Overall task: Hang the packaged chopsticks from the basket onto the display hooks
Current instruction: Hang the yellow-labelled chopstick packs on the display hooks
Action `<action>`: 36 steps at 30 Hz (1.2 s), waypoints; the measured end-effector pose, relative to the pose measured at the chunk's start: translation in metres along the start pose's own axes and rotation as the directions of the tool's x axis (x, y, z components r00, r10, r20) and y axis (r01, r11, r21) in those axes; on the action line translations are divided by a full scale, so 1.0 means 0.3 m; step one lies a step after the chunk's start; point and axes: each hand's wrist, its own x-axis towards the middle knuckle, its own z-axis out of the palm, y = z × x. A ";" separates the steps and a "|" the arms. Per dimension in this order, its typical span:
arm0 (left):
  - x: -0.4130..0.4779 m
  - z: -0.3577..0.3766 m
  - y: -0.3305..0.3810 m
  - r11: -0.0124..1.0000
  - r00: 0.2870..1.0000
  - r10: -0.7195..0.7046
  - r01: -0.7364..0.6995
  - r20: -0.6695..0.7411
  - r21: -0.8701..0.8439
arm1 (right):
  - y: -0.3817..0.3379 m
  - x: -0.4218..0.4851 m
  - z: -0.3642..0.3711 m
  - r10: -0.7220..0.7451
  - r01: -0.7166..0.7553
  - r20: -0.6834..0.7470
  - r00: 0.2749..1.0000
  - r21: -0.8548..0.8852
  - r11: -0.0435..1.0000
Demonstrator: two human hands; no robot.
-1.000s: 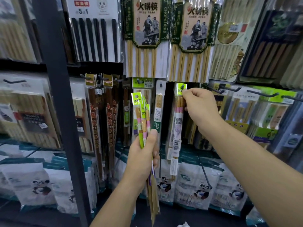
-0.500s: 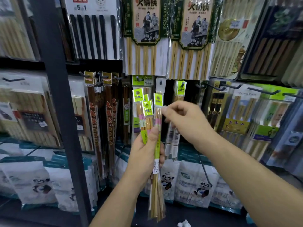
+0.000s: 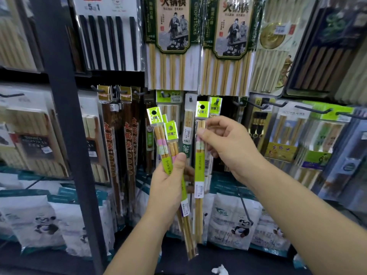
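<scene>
My left hand (image 3: 168, 185) grips a bundle of green-labelled chopstick packs (image 3: 162, 135) upright, thumb across their front. My right hand (image 3: 228, 147) pinches one more green-labelled pack (image 3: 199, 167) just right of the bundle, its header with the hanging hole at about hook height. Behind it, a pack of the same kind (image 3: 216, 105) hangs on a display hook (image 3: 217, 100). No basket is in view.
Large boxed chopstick sets (image 3: 170, 42) hang overhead. Dark brown chopstick packs (image 3: 111, 135) hang to the left beside a black shelf upright (image 3: 65, 126). More hooks (image 3: 315, 111) carry packs on the right. Panda-printed bags (image 3: 234, 221) fill the bottom shelf.
My right hand left the pack hanging on the hook, came down to the bundle and pulled one pack off it to the right. The left hand stayed about where it was.
</scene>
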 end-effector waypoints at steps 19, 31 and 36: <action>0.024 -0.013 0.010 0.998 0.996 -0.022 0.017 0.088 0.062 | -0.015 0.097 -0.033 0.054 -0.083 -0.303 0.952 -0.086 0.993; 0.034 0.000 0.018 0.980 0.983 -0.165 0.173 0.077 -0.098 | 0.026 0.083 -0.033 -0.029 -0.096 -0.404 0.914 -0.286 0.953; 0.011 0.022 0.034 0.991 0.987 -0.080 0.094 0.141 -0.099 | 0.017 0.021 0.028 -0.002 -0.021 -0.093 0.996 -0.252 0.967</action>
